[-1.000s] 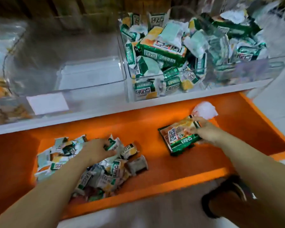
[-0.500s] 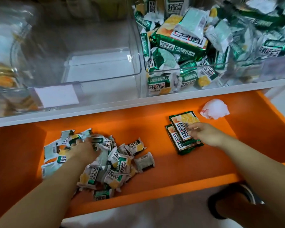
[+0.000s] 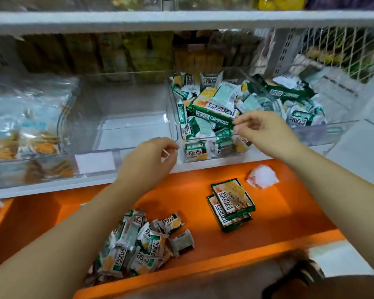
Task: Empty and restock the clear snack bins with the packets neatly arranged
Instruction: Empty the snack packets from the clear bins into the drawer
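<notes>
The fingers point(image 3: 239, 123) of the right hand point(image 3: 268, 137) are meeting the thumb on the near corner of the large green packet point(image 3: 212, 114), and they appear to be pinching it by that thin edge alone. The packet is lying on top of the heap in the full clear bin point(image 3: 200, 139), stretching away to the left of those fingertips. The left hand point(image 3: 147, 162) is gripping nothing that I can see. Its fingers point(image 3: 171, 147) are hanging loosely curled just in front of the lip of the empty clear bin point(image 3: 127, 128).

The corner grip is what is worrying me. The wrapper is looking glossy and the packet is resting on loose small packets. Pulled by one corner, it may be slipping out of the pinch. It may also be swinging round and dragging neighbours over the low front rim just beneath the fingers. Anything spilling would be dropping toward the orange shelf point(image 3: 289, 212), where the stack of flat packets point(image 3: 232, 203) is lying below the right fingers, and could be knocking it askew. The pile of small packets point(image 3: 143, 240) is lying below the left fingers.

The right forearm is reaching up and leftward from the lower right, back of the hand uppermost. The left forearm is rising from the lower left, knuckles level with the bin's front lip.
</notes>
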Demonstrator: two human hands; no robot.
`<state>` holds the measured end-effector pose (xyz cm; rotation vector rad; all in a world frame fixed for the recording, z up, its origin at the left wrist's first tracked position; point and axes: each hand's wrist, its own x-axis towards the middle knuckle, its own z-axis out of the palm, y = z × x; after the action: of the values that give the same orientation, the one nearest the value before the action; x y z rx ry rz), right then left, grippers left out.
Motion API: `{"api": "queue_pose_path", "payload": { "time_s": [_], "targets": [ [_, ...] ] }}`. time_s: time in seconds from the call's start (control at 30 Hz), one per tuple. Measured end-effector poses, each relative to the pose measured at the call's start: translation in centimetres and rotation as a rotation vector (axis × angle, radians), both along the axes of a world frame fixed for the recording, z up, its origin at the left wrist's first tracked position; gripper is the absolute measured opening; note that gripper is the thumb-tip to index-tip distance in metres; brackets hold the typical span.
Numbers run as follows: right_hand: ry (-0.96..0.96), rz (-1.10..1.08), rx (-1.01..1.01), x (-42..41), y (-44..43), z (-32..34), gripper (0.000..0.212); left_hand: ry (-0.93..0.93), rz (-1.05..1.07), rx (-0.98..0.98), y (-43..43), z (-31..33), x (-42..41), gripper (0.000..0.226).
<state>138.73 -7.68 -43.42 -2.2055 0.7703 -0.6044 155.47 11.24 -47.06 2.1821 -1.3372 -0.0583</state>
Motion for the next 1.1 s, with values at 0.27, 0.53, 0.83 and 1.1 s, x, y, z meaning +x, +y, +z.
{"api": "queue_pose_path", "payload": {
  "time_s": [0.27, 0.53, 0.83, 1.1],
  "targets": [
    [0.327, -0.119, -0.309, 3.4, -5.9, 0.7, 0.079, -0.166, -0.079, 0.048, -4.9, 2.8, 1.0, 0.031],
    [0.462, -0.002, -0.352, 6.6, -7.8, 1.1, 0.059, -0.359, -0.078, 0.316, -10.4, 5.5, 3.0, 0.042],
    [0.534, 0.07, -0.326, 6.0, -8.6, 2.4, 0.07, -0.351, -0.181, 0.768, -14.2, 7.0, 4.1, 0.073],
    [0.533, 0.172, -0.25, 6.7, -8.9, 2.5, 0.064, -0.406, -0.164, 0.903, -14.9, 7.0, 4.1, 0.083]
  ]
}}
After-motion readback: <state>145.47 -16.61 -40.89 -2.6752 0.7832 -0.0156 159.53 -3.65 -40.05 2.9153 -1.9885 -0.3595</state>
